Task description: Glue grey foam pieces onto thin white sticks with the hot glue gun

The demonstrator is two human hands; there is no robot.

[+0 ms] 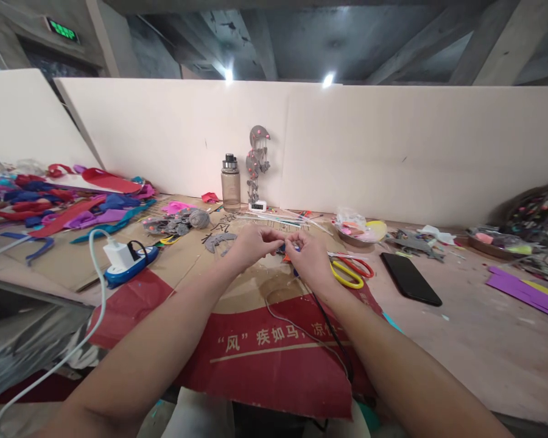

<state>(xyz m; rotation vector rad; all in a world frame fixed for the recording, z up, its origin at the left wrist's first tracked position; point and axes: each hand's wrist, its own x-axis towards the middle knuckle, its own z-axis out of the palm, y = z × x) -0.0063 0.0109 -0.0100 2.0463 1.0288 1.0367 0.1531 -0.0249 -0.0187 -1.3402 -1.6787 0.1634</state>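
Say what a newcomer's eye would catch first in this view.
Probably the big red-and-brown cardboard with its pale lettering, front and centre, with the left hand and right hand close together over its far part. Next, the jumble of bright fabric strips at far left and the yellow and red scissor handles just right of the right hand. Behind, a grey, pink-dotted ornament stands out against the white panel.

My left hand (pixel 256 246) and right hand (pixel 309 258) are bare, like my forearms (pixel 182 319). I wear pale trousers (pixel 200 417), seen at the near edge.
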